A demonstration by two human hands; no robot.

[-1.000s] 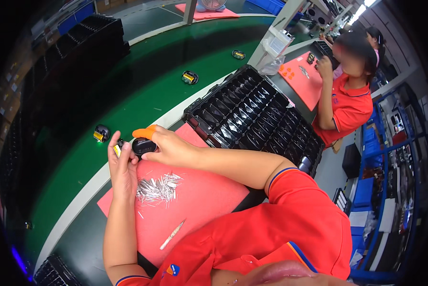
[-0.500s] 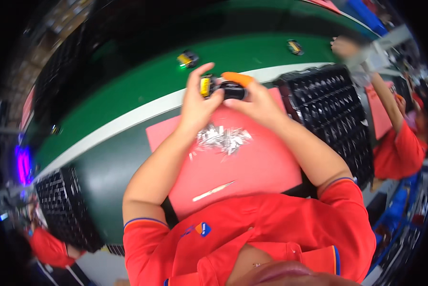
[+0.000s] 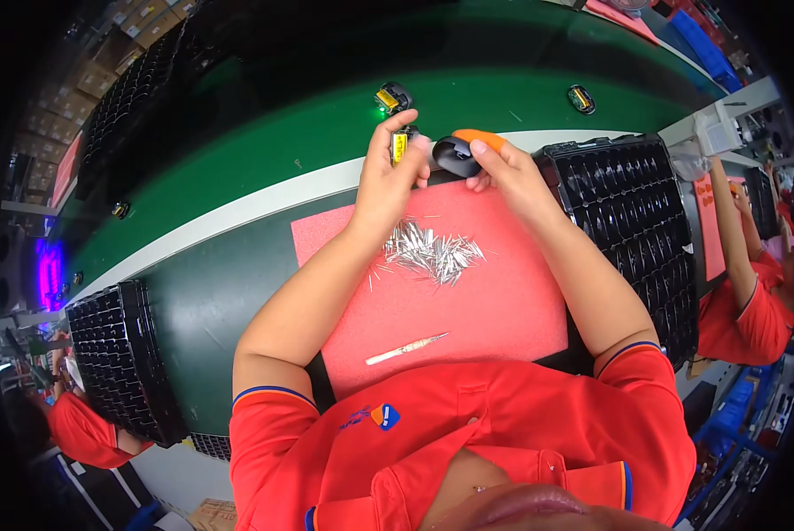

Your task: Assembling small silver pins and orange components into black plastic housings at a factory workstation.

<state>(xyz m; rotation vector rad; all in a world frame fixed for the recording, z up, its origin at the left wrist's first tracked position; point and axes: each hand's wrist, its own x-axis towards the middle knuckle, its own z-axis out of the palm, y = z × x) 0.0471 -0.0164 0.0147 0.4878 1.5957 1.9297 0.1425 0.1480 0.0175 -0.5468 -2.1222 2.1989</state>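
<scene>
Two hands meet at the far edge of the pink foam mat (image 3: 468,301). Our left hand (image 3: 388,177) has its grip closed on a small yellow part (image 3: 399,146), thumb and fingers pinching it upright. Our right hand (image 3: 503,173) is clamped on a black rounded housing (image 3: 455,156), with an orange fingertip cover (image 3: 481,139) on one finger over its top. Part and housing sit just beside each other, nearly touching, above the white rail between mat and green conveyor belt (image 3: 308,142).

Against the frames from a second ago, the hands have held their pairing; mainly the view has swung round, so the black tray (image 3: 627,230) now lies right and another black tray (image 3: 118,363) near left. We judge the fitting of part to housing is ongoing, not finished.

Near the hands: a heap of silver metal pins (image 3: 432,252) mid-mat, and a pale slim tool (image 3: 406,349) nearer us. One similar small unit (image 3: 392,96) rides the belt just beyond the left hand.
</scene>
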